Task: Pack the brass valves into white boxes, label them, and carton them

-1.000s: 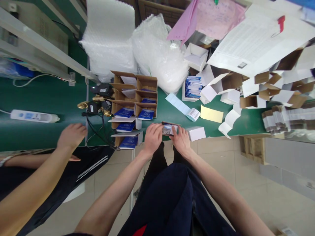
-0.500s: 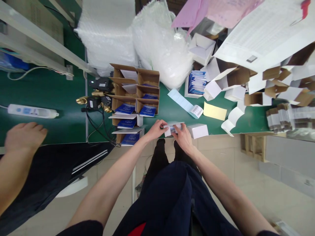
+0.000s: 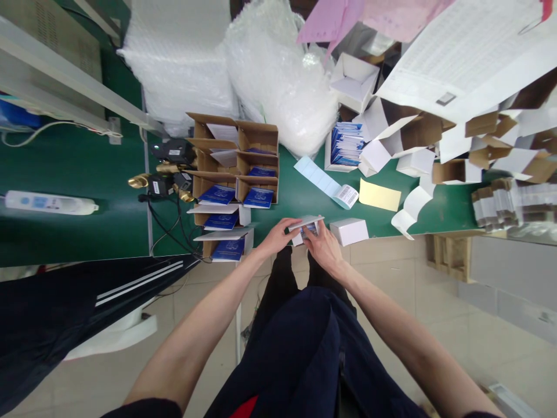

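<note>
My left hand and my right hand meet at the near edge of the green table, both closed around a small white box. Its lid flap is partly lowered and something blue shows inside. A closed white box lies just right of my right hand. To the left, several open cardboard boxes each hold a blue booklet.
Bubble-wrap bags sit at the back. A tray of blue booklets, a label roll, a yellow sheet and folded carton blanks lie on the right. Brass fittings with black cables are on the left, beside a co-worker's dark trousers.
The box flap has come down over the contents between my hands. The co-worker's hand and forearm on the left have drawn back out of view.
</note>
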A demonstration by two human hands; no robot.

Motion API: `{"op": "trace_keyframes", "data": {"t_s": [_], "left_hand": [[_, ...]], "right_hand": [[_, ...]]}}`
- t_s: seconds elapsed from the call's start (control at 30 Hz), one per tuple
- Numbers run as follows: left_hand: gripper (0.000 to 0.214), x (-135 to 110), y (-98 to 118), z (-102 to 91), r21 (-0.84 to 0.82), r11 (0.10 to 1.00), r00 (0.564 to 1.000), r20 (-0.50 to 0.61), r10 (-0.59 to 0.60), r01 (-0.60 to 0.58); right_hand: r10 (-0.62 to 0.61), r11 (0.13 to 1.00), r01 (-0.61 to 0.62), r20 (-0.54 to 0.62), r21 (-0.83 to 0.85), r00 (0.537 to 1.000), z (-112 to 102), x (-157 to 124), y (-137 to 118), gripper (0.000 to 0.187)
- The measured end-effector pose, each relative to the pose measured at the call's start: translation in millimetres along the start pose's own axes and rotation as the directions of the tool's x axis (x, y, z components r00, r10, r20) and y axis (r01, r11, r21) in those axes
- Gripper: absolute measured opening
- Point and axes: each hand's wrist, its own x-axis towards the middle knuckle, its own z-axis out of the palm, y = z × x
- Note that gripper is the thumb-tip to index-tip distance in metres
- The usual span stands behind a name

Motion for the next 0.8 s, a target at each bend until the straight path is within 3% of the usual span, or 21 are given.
{"op": "trace_keyframes", "data": {"t_s": [0.2,0.33,0.43,0.53,0.67,0.8], "left_hand": [[0.027,3.7,0.9,18.6,0.063,0.998,0.992,-0.122,0.019,-0.012],[0.038,0.3,1.9,16.7,0.142,0.988,0.993,-0.091,0.080,-0.067],[0.050,-3.4,4.6,8.6,0.224,0.965,0.990,-0.017,0.141,-0.134],[0.057,-3.2,9.3,-1.9,0.301,0.925,0.972,0.114,0.206,-0.231],[0.064,3.0,18.7,-17.0,0.343,0.852,0.896,0.348,0.276,-0.396],[0.077,5.1,32.6,-27.1,0.389,0.789,0.842,0.462,0.279,-0.475]], "right_hand": [[-0.005,0.994,0.007,-0.027,0.106,1.000,2.9,-2.9,7.5,0.057],[0.021,0.983,-0.002,-0.102,0.184,0.995,8.7,-8.4,10.6,0.072],[0.031,0.977,0.001,-0.146,0.214,0.989,14.1,-16.0,9.8,0.073],[0.011,0.976,0.019,-0.138,0.217,0.990,17.1,-21.8,9.1,0.059],[0.001,0.974,0.021,-0.100,0.226,0.995,13.4,-21.3,15.7,0.053],[0.057,0.960,-0.029,-0.093,0.278,0.994,6.0,-26.7,30.8,0.052]]}}
